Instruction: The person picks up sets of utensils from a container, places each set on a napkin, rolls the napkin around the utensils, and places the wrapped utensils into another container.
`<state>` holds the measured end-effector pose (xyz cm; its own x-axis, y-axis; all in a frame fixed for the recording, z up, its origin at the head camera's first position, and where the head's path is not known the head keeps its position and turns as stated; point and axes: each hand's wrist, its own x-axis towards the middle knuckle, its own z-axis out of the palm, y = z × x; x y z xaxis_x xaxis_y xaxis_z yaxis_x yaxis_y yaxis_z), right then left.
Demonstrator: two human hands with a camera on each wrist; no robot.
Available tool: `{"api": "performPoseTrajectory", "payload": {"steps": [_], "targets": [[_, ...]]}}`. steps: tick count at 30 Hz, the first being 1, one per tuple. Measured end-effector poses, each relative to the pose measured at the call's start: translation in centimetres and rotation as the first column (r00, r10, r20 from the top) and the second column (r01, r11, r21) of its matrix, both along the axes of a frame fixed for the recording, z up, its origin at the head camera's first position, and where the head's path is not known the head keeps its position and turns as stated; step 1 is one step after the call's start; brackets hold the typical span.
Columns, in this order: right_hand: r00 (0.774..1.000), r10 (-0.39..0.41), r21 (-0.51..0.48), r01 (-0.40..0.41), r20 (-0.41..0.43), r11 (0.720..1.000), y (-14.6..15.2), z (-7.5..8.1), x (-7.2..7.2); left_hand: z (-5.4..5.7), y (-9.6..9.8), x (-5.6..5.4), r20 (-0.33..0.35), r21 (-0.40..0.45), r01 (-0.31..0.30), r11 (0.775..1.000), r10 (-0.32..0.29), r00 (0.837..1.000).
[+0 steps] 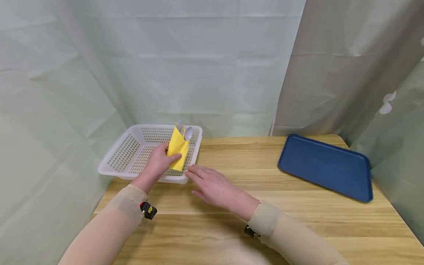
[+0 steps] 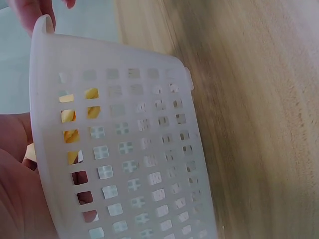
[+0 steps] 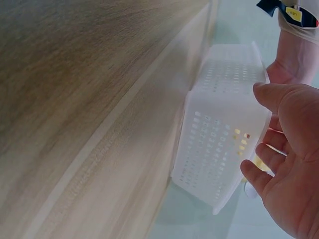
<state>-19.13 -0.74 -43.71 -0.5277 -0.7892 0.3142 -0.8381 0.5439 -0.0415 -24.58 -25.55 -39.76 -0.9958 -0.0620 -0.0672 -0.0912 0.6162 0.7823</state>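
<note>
My left hand (image 1: 158, 161) pinches a yellow napkin pouch (image 1: 179, 148) between thumb and fingers, over the right part of a white plastic basket (image 1: 193, 156). Out of the pouch's top stick a light-coloured spoon (image 1: 188, 133) and another utensil, its kind not clear. Through the basket's holes in the left wrist view, bits of the yellow pouch (image 2: 71, 135) show. My right hand (image 1: 213, 185) is at the basket's near right corner, fingers extended and holding nothing. In the right wrist view, the right hand's fingers (image 3: 271, 158) overlap the basket's rim.
A dark blue tray (image 1: 326, 167) lies on the right side of the wooden table (image 1: 238, 221). Pale curtains (image 1: 205, 66) hang close around the table's back and sides. The basket stands at the table's back left, near the curtain.
</note>
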Motion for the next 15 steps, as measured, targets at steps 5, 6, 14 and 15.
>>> {"api": "performPoseTrajectory", "payload": {"steps": [5, 6, 14, 15], "targets": [[1.0, 0.001, 0.003, -0.001, 0.004, 1.0, -0.03, -0.01, 0.0, -0.03, 0.16, -0.16, 0.022, -0.016, 0.008, 1.0, -0.007, 1.0], [1.0, 0.002, 0.001, -0.002, 0.006, 1.0, -0.03, -0.01, 0.01, -0.02, 0.17, -0.22, 0.025, -0.021, 0.009, 1.0, -0.008, 1.0], [1.0, 0.002, 0.0, -0.002, 0.007, 1.0, -0.07, -0.07, -0.02, -0.32, 0.15, -0.9, 0.08, -0.04, 0.019, 0.999, -0.016, 0.997], [1.0, 0.004, -0.002, -0.004, 0.007, 1.0, -0.08, -0.09, -0.03, -0.33, 0.15, -0.97, 0.089, -0.045, 0.023, 0.999, -0.019, 0.996]]}}
